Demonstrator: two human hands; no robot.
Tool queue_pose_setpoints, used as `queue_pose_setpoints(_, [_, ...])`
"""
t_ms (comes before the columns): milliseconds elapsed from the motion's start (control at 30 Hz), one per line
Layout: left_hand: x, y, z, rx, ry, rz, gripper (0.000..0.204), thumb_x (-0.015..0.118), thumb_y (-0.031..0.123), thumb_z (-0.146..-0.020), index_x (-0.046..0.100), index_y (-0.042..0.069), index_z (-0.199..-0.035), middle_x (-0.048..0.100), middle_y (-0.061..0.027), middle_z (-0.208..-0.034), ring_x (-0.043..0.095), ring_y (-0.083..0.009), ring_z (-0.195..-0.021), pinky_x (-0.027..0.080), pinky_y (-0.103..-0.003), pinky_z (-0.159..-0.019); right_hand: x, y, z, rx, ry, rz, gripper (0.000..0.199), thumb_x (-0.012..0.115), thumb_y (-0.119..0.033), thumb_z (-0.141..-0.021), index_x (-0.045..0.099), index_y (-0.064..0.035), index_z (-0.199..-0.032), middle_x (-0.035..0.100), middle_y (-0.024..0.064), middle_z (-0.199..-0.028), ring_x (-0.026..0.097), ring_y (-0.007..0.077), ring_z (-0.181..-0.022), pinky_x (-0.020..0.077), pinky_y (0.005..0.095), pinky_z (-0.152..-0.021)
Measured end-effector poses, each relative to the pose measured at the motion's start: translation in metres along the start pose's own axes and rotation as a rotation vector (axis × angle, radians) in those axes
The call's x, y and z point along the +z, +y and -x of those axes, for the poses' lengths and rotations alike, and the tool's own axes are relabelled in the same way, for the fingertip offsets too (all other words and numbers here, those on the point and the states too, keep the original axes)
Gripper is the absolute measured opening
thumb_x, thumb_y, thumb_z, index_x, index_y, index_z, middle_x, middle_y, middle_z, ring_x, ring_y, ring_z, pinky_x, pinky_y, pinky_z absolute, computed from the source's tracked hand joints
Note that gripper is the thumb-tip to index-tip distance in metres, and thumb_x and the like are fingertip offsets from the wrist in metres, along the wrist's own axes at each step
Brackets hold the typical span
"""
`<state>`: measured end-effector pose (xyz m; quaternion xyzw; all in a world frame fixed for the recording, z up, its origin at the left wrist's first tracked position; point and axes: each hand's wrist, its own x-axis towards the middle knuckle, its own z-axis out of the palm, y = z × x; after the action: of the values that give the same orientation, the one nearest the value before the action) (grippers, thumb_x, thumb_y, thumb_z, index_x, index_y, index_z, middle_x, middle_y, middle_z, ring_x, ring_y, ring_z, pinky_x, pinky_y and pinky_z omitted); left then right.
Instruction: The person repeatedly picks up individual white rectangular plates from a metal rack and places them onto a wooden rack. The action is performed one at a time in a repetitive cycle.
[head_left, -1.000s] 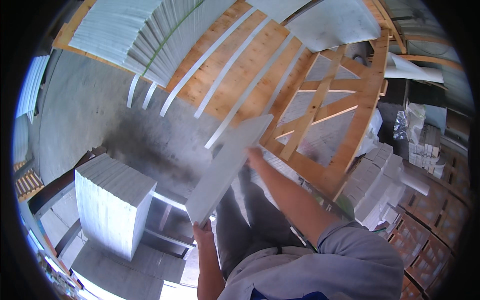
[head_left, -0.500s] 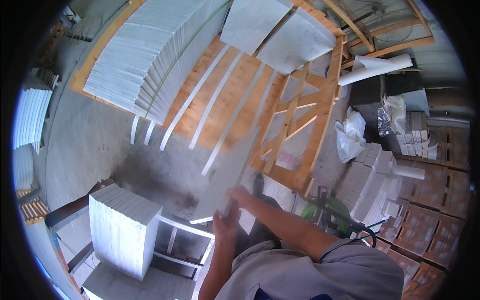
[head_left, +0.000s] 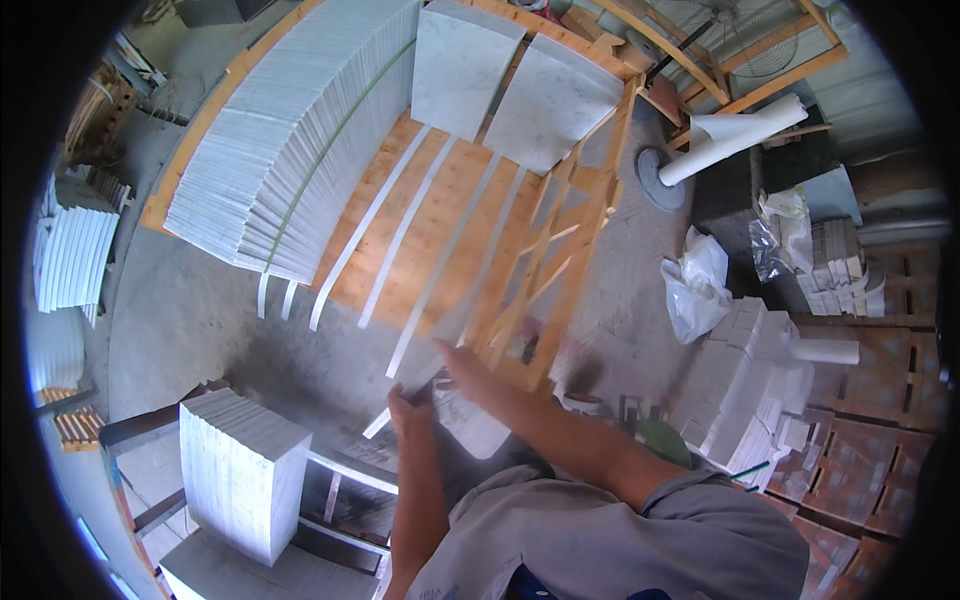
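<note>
A pale grey stone slab [head_left: 420, 372], smeared by motion, is held on edge between my two hands in front of my body. My left hand [head_left: 412, 404] is closed on its near part, by the bright lower edge. Higher up its right side, my right hand [head_left: 457, 364] grips the same slab. Its far end overlaps the open front of a wooden crate [head_left: 385, 245]. White strips [head_left: 400, 240] run across the crate floor. Inside the crate at left stands a long row of upright slabs [head_left: 290, 130]; two larger pale slabs [head_left: 465, 75] lean against the back.
A stack of slabs [head_left: 245, 470] stands on a metal frame at near left. The crate's slatted wooden side [head_left: 570, 270] rises at right. Beyond it are a plastic bag [head_left: 697, 285], white blocks [head_left: 735, 370], a white roll [head_left: 735, 140] and stacked wooden crates [head_left: 850, 390].
Both hands and the slab have shifted left and slightly farther toward the crate. My view has moved too, so the crate sits differently in the picture. The grip stays on the slab.
</note>
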<state>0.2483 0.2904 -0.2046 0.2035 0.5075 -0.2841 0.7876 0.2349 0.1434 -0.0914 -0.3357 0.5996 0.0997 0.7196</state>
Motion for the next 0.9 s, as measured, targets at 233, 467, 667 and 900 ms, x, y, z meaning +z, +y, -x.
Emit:
queue_pose_setpoints(233, [0.008,-0.060,-0.058,0.623,-0.185,-1.258,0.038,0.037,0.019,-0.088,0.047,-0.011,-0.110,0.055,-0.0258,-0.108,0.056,-0.0397,-0.099,0.050,-0.048,-0.085,-0.176,-0.051,0.098,-0.240,-0.627,0.334,0.041,0.047,-0.036,-0.091,0.057,0.0020,-0.102,0.062,0.0105,-0.096,0.061,0.0198,-0.088,0.0478,0.0306,-0.074])
queue_pose_setpoints(467, [0.024,-0.101,-0.176,0.936,-0.129,-1.630,0.040,0.031,0.021,-0.091,0.046,-0.011,-0.111,0.057,-0.0261,-0.106,0.059,-0.0429,-0.093,0.053,-0.053,-0.080,-0.363,-0.045,0.090,-0.753,-0.363,0.740,0.026,0.050,-0.025,-0.090,0.059,-0.0002,-0.093,0.063,0.0099,-0.091,0.061,0.0191,-0.083,0.0475,0.0306,-0.075])
queue_pose_setpoints(667, [0.072,-0.169,-0.201,0.936,-0.197,-1.450,0.039,0.033,0.023,-0.092,0.046,-0.008,-0.110,0.057,-0.0232,-0.106,0.059,-0.0406,-0.091,0.054,-0.053,-0.077,-0.421,-0.060,0.074,-0.420,-0.166,0.207,0.014,0.058,-0.017,-0.080,0.058,-0.0043,-0.085,0.061,0.0114,-0.084,0.061,0.0265,-0.077,0.0475,0.0357,-0.068])
queue_pose_setpoints(900, [0.086,-0.201,-0.223,0.863,-0.086,-1.260,0.034,0.038,0.023,-0.091,0.047,-0.006,-0.105,0.054,-0.0202,-0.103,0.057,-0.0347,-0.093,0.054,-0.051,-0.077,-0.437,-0.086,0.052,-0.547,-0.180,0.350,0.030,0.050,-0.023,-0.090,0.057,0.0039,-0.102,0.065,0.0123,-0.092,0.063,0.0185,-0.079,0.0513,0.0285,-0.068])
